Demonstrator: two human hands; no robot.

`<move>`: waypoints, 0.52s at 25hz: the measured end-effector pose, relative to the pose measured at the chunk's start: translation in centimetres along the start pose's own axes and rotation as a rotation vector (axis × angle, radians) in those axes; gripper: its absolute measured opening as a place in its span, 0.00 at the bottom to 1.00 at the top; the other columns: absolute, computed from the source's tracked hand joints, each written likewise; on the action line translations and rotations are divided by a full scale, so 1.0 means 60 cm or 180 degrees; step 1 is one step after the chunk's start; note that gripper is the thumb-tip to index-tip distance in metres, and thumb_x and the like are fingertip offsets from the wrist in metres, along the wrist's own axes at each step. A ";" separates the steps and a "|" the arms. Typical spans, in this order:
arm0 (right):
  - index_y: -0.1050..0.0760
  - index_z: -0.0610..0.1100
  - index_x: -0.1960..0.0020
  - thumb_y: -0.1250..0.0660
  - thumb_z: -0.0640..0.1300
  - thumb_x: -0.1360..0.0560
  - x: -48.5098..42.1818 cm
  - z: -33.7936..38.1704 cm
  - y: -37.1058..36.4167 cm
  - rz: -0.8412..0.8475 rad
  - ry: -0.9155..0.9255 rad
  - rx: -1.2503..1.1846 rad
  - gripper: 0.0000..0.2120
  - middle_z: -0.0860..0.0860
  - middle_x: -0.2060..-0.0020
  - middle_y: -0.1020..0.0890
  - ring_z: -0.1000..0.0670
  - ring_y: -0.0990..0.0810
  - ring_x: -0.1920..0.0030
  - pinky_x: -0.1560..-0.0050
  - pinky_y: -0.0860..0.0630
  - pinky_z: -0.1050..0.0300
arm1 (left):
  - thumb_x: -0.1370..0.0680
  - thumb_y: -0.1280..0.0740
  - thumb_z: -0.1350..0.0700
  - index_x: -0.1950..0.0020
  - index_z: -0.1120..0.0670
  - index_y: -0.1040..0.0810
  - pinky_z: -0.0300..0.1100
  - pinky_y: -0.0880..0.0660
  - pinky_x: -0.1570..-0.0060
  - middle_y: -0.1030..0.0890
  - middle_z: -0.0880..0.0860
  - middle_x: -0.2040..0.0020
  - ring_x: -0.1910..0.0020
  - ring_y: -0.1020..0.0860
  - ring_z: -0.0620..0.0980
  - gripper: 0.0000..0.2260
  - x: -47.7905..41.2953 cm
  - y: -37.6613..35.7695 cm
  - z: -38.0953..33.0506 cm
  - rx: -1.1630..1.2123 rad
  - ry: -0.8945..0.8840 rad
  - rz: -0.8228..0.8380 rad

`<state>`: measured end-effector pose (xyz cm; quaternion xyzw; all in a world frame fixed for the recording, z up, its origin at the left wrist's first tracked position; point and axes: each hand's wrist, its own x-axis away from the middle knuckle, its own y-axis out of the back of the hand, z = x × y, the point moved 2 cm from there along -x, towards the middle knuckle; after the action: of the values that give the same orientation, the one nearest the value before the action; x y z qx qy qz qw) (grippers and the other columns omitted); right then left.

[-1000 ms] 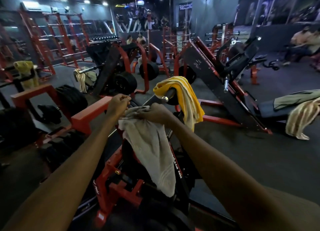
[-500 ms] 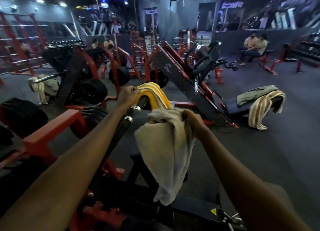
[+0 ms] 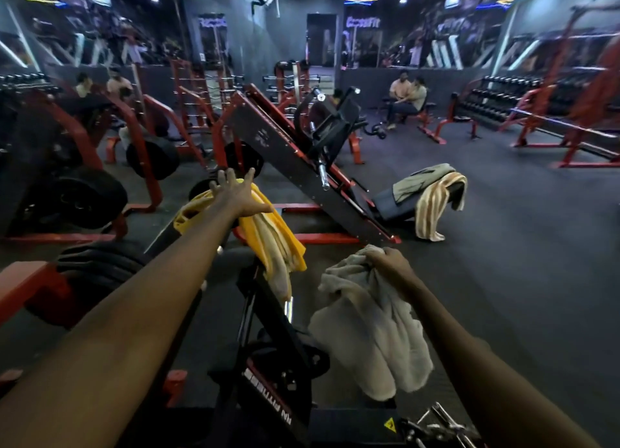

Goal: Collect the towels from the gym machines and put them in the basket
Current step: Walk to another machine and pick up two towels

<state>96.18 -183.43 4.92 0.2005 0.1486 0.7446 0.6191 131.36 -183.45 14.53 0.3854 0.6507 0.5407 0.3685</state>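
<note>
My right hand (image 3: 389,263) grips a pale grey towel (image 3: 372,326) that hangs down bunched, low and right of centre. My left hand (image 3: 235,192) is stretched forward with its fingers spread, right over a yellow towel (image 3: 271,239) draped on the bar of the red and black machine (image 3: 265,363) in front of me. Whether the palm touches the yellow towel I cannot tell. Further right, a striped beige towel (image 3: 432,206) and an olive towel (image 3: 419,179) lie over the seat of the leg press (image 3: 302,165). No basket is in view.
Weight plates (image 3: 84,199) and red frames crowd the left. Two people sit on a bench (image 3: 407,98) at the back; others are at the far left. Dumbbell racks (image 3: 496,95) line the right wall. Dark floor (image 3: 503,263) stretches to the right.
My right hand has carried the grey towel down and to the right, off the machine. My left hand has let go of the bar and opened over the yellow towel. My view has swung right.
</note>
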 end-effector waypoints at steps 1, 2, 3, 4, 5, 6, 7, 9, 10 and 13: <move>0.18 0.48 0.52 0.34 0.54 0.28 -0.009 -0.014 0.002 -0.0021 -0.0083 0.0023 0.12 0.50 0.53 0.17 0.52 0.20 0.53 0.56 0.26 0.58 | 0.32 0.29 0.29 0.18 0.44 0.58 0.63 0.56 0.25 0.59 0.62 0.18 0.20 0.58 0.66 0.54 -0.017 -0.011 0.002 -0.0133 -0.0001 0.0087; 0.19 0.47 0.46 0.34 0.57 0.31 -0.016 -0.026 0.003 -0.0025 -0.0154 0.0049 0.19 0.48 0.49 0.17 0.50 0.20 0.50 0.54 0.25 0.56 | 0.33 0.28 0.29 0.18 0.44 0.59 0.63 0.54 0.25 0.58 0.63 0.18 0.20 0.56 0.66 0.55 -0.032 -0.022 0.008 -0.0239 0.0002 0.0143; 0.20 0.46 0.41 0.34 0.59 0.33 -0.018 -0.033 0.006 -0.0049 -0.0220 0.0055 0.26 0.47 0.46 0.18 0.49 0.20 0.47 0.50 0.23 0.53 | 0.34 0.27 0.30 0.18 0.44 0.60 0.62 0.51 0.25 0.56 0.63 0.18 0.20 0.52 0.67 0.56 -0.043 -0.033 0.016 -0.0408 -0.0004 0.0133; 0.21 0.44 0.40 0.35 0.59 0.34 -0.021 -0.042 0.010 -0.0086 -0.0232 0.0055 0.27 0.47 0.45 0.18 0.48 0.20 0.45 0.45 0.22 0.51 | 0.34 0.27 0.31 0.18 0.45 0.59 0.61 0.46 0.25 0.51 0.64 0.19 0.22 0.48 0.67 0.56 -0.055 -0.047 0.024 -0.0619 -0.0030 0.0058; 0.21 0.43 0.42 0.34 0.58 0.32 -0.021 -0.047 0.015 -0.0138 -0.0248 0.0083 0.24 0.48 0.47 0.18 0.47 0.20 0.45 0.44 0.23 0.50 | 0.33 0.27 0.31 0.18 0.47 0.56 0.60 0.41 0.27 0.45 0.64 0.21 0.24 0.42 0.66 0.54 -0.065 -0.057 0.032 -0.0852 -0.0071 -0.0108; 0.22 0.43 0.45 0.34 0.55 0.29 -0.019 -0.050 0.020 -0.0189 -0.0270 0.0079 0.20 0.49 0.49 0.19 0.47 0.21 0.46 0.44 0.24 0.51 | 0.31 0.28 0.33 0.18 0.48 0.51 0.58 0.36 0.30 0.39 0.64 0.24 0.27 0.37 0.65 0.50 -0.072 -0.064 0.038 -0.1033 -0.0127 -0.0315; 0.23 0.43 0.46 0.34 0.54 0.28 -0.021 -0.055 0.025 -0.0241 -0.0319 0.0050 0.17 0.50 0.50 0.20 0.48 0.21 0.47 0.47 0.25 0.53 | 0.29 0.29 0.35 0.19 0.50 0.43 0.56 0.32 0.34 0.35 0.63 0.27 0.30 0.33 0.64 0.44 -0.079 -0.069 0.040 -0.1069 -0.0161 -0.0505; 0.21 0.43 0.46 0.34 0.53 0.28 -0.026 -0.069 0.031 -0.0328 -0.0323 -0.0056 0.16 0.49 0.50 0.19 0.49 0.20 0.50 0.54 0.25 0.55 | 0.25 0.31 0.41 0.27 0.51 0.29 0.54 0.28 0.40 0.31 0.60 0.32 0.35 0.28 0.62 0.28 -0.082 -0.064 0.030 -0.0962 -0.0162 -0.0764; 0.21 0.44 0.46 0.34 0.53 0.27 -0.024 -0.070 0.032 -0.0370 -0.0301 -0.0097 0.16 0.48 0.51 0.18 0.49 0.20 0.50 0.56 0.26 0.56 | 0.24 0.32 0.43 0.32 0.51 0.24 0.53 0.27 0.42 0.29 0.59 0.34 0.38 0.26 0.61 0.22 -0.079 -0.059 0.018 -0.1022 -0.0200 -0.0821; 0.19 0.46 0.48 0.33 0.54 0.29 -0.025 -0.074 0.033 -0.0570 -0.0249 -0.0157 0.15 0.49 0.53 0.17 0.48 0.19 0.50 0.51 0.23 0.53 | 0.23 0.35 0.46 0.39 0.53 0.19 0.47 0.30 0.41 0.23 0.56 0.39 0.39 0.26 0.57 0.17 -0.053 -0.064 -0.035 -0.1488 -0.0634 -0.0843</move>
<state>92.57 -185.15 1.81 0.1999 0.1232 0.6814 0.6932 130.47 -187.66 11.23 0.2529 0.5136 0.5827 0.5768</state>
